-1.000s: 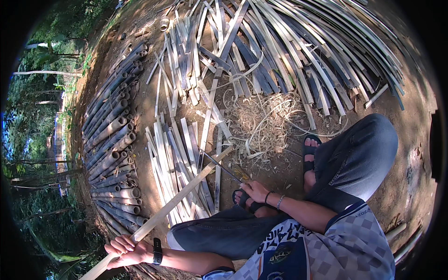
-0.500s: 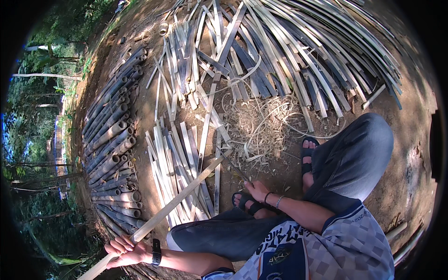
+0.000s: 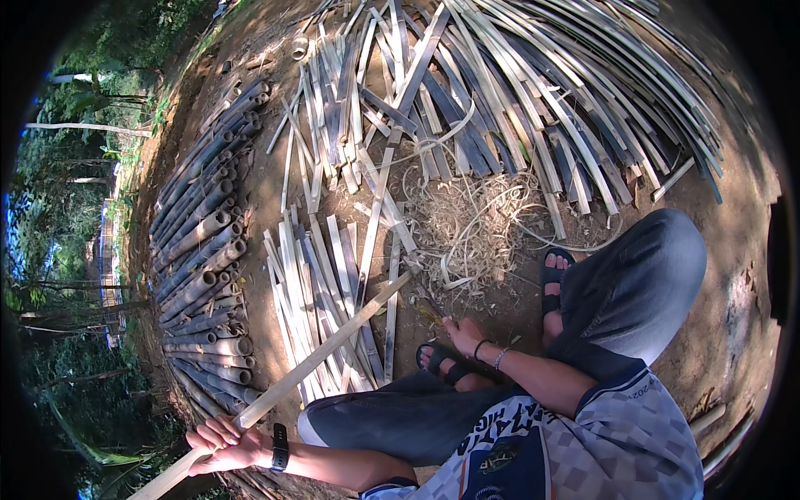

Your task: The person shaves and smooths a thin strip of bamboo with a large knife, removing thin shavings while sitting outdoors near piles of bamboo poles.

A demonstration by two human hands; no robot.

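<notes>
My left hand (image 3: 221, 443) is closed around a long pale bamboo strip (image 3: 325, 350) near its lower left end. The strip slants up to the right across my bent leg, and its far end lies over another strip on the ground. In my right hand (image 3: 467, 336), in front of my sandalled foot, is the handle of a knife (image 3: 430, 311). Its narrow, dark blade points up and left, a short way from the strip's far end and apart from it. Thin curled bamboo shavings (image 3: 475, 225) are heaped on the soil just beyond.
Split bamboo strips (image 3: 567, 108) lie fanned out at the back and right. A smaller bundle of strips (image 3: 300, 300) lies left of the shavings. Dark round bamboo poles (image 3: 200, 287) are stacked at the left. Trees (image 3: 67, 333) stand beyond them.
The knife blade has come away from the strip's far end and now sits a little lower and right. My left hand keeps its hold on the strip, which has barely moved.
</notes>
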